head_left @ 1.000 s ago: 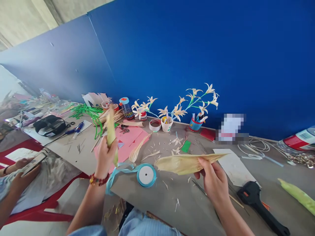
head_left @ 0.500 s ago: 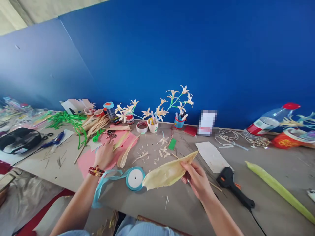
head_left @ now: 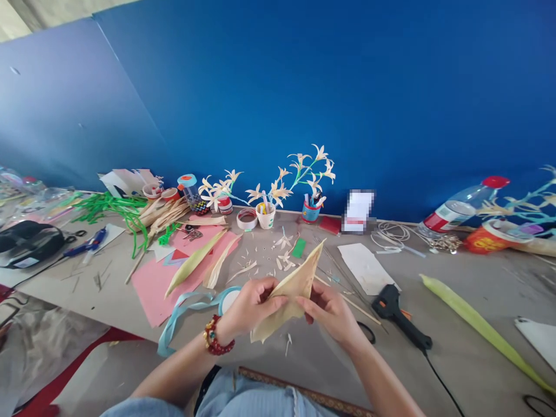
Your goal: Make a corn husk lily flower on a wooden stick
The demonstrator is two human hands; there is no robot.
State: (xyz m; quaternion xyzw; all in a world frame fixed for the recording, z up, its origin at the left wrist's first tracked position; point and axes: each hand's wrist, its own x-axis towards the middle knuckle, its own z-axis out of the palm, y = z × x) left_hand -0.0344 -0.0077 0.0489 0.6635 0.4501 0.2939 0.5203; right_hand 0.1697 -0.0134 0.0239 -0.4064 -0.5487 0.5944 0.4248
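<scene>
A pale yellow corn husk [head_left: 299,281] is held up between both hands above the table. My left hand [head_left: 254,307], with a beaded bracelet at the wrist, pinches its left side with the thumb in front. On its right side, the thumb and fingers of my right hand [head_left: 328,313] grip it the same way. Behind my left hand lies a roll of light blue ribbon [head_left: 228,298], partly covered by the hand. Two more husk pieces rest to the left, a greenish husk [head_left: 195,263] on pink paper [head_left: 152,284] and a cream husk [head_left: 221,263].
To the right lie a black glue gun [head_left: 399,318], a white card [head_left: 367,269] and a long green husk [head_left: 478,330]. Husk flowers [head_left: 282,191] stand in cups along the blue wall. A plastic bottle [head_left: 460,208] leans at the right; green stems [head_left: 117,211] are heaped left.
My left hand has come from the pink paper to the husk and now grips it too. The husk has been turned more upright, and my right hand has shifted slightly left.
</scene>
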